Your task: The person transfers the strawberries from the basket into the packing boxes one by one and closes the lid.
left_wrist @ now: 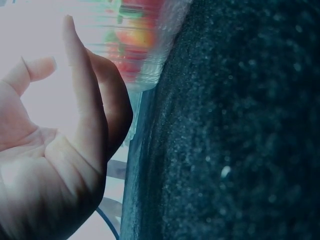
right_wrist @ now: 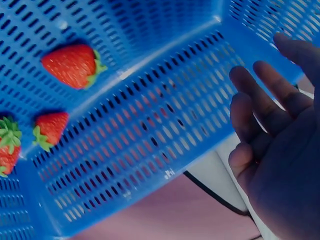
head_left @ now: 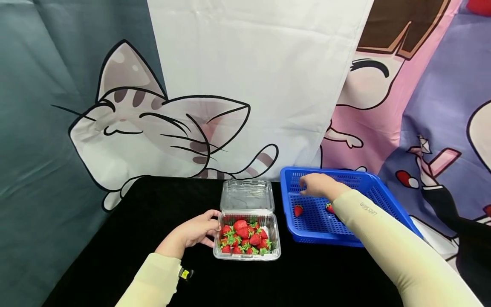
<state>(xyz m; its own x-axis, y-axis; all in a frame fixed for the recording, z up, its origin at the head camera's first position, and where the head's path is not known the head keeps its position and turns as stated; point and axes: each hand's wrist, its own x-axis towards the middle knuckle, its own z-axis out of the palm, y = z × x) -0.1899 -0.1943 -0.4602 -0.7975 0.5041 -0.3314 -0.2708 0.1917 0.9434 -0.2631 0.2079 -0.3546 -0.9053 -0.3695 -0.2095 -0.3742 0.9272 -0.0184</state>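
A clear plastic clamshell box (head_left: 278, 251) stands on the black cloth, its lid (head_left: 247, 196) folded back behind it. Inside are piled red strawberries (head_left: 242, 232) with green leaves. At the box's left side is my left hand (head_left: 195, 230), fingertips against the wall and rim; the left wrist view shows its fingers (left_wrist: 85, 100) loosely bent beside the box. My right hand (head_left: 320, 186) hovers over the blue basket (head_left: 289, 187), and its relaxed fingers (right_wrist: 270, 100) hold nothing. Strawberries lie in the basket, including one (right_wrist: 72, 65) on its floor and a smaller one (right_wrist: 51, 129) near a side wall.
The black cloth (head_left: 326, 273) covers the table under box and basket. Behind them hangs a printed cloth (head_left: 253, 85) with a cartoon cat and figures. The basket's right rim (head_left: 399, 211) lies beyond the right forearm, whose sleeve (head_left: 387, 238) crosses its front edge.
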